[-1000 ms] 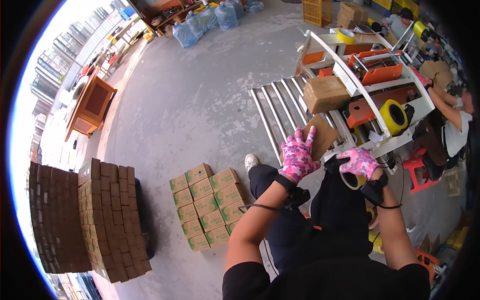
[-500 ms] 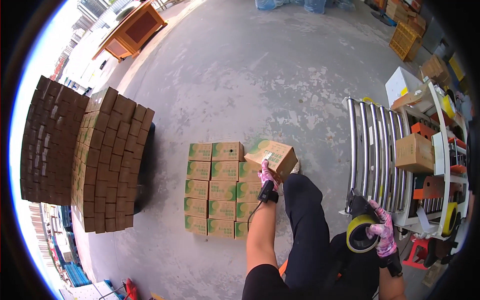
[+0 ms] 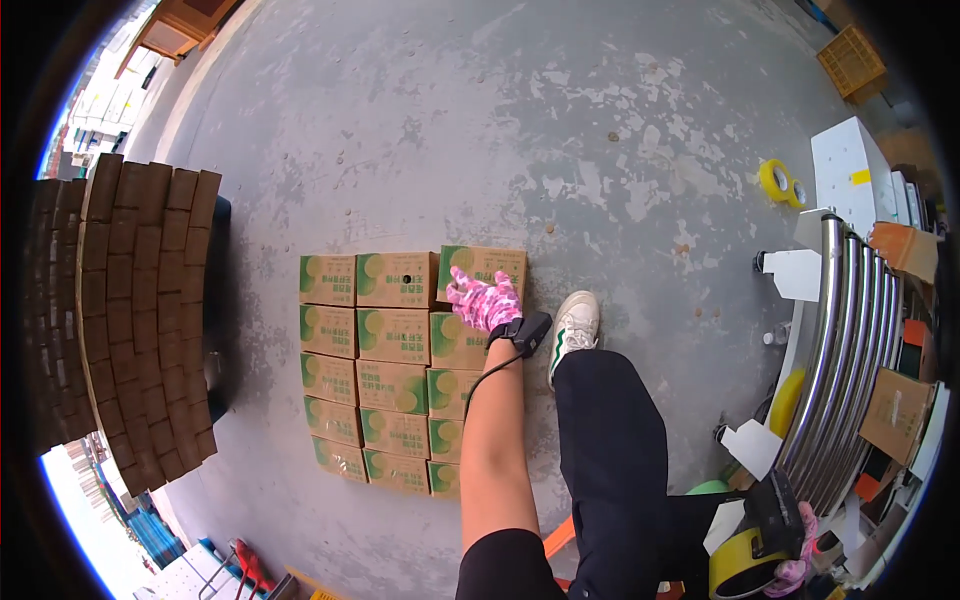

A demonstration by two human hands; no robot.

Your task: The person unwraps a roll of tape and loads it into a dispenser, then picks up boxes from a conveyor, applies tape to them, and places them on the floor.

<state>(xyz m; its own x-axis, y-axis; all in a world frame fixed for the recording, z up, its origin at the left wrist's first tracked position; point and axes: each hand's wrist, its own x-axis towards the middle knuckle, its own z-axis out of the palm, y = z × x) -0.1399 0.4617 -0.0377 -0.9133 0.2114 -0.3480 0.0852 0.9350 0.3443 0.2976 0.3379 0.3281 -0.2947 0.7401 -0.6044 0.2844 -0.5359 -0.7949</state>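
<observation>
The gloved left hand rests flat, fingers spread, on the corner carton; beside the roller conveyor, the right hand apparently grips a yellow tape roll.

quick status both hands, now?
Left hand: open, resting on the end carton of the floor stack.
Right hand: closed on a yellow tape dispenser.

Big stack of flat brown cardboard piled up on the left, right by the grey concrete floor. Steel roller conveyor curving down the right side, couple of brown boxes on it. Two yellow tape rolls lying on the floor near a white machine. Orange crate way up top right.
</observation>
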